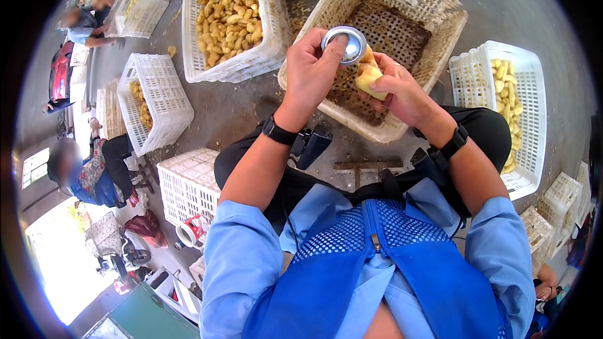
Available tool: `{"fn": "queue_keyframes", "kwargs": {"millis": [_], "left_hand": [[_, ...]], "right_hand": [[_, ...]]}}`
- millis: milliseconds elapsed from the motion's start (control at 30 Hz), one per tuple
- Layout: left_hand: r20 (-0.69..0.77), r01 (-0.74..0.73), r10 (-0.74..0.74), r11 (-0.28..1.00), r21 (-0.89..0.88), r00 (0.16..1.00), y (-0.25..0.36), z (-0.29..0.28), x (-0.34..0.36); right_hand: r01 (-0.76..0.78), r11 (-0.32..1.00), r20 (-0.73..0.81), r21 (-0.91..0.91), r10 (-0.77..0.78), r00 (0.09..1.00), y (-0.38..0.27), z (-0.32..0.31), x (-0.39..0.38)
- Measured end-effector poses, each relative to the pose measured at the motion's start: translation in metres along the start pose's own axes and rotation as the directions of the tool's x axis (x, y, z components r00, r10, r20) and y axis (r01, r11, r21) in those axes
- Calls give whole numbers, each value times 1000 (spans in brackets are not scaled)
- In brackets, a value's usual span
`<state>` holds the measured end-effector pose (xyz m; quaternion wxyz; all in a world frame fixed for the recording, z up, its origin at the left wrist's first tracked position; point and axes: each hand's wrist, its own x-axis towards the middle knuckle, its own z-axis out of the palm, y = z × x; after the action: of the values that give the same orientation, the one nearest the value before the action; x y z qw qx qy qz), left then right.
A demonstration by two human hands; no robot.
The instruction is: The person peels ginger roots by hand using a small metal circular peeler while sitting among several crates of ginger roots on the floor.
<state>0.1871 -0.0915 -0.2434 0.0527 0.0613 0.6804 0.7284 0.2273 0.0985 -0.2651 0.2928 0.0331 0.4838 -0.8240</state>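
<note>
My left hand point(311, 75) is closed on a round, shiny metal tool point(352, 44) like a shallow cup or lid, its thumb pressed on it. My right hand point(405, 94) grips a knobbly piece of ginger point(369, 80), brown on top and pale yellow lower down, just right of and below the tool, touching or very near it. Both hands are over a dirty white plastic crate point(450, 19), whose mesh bottom is covered in brown scraps.
Crates of yellow ginger stand upper left point(272, 25), left point(169, 119) and right point(534, 125). An upturned-looking crate point(188, 182) sits by my left knee. Co-workers appear at the upper left point(88, 25), left point(94, 169) and lower right point(543, 285). A scooter point(116, 248) stands lower left.
</note>
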Motion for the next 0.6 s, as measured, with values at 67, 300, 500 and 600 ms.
{"fn": "queue_keyframes", "kwargs": {"millis": [67,300,500,600], "left_hand": [[-4,-22,22,997,72,1000,-2,1,0],[61,-231,226,885,405,972,2,0,-2],[52,-13,-9,913,408,999,12,-3,-6],[24,154,-165,958,240,986,15,0,-8]], "right_hand": [[9,1000,-4,-12,-9,1000,1,0,0],[31,992,-15,121,-29,999,0,2,-1],[80,997,-119,-18,-82,990,4,4,3],[112,980,-158,-162,-138,978,1,9,3]]}}
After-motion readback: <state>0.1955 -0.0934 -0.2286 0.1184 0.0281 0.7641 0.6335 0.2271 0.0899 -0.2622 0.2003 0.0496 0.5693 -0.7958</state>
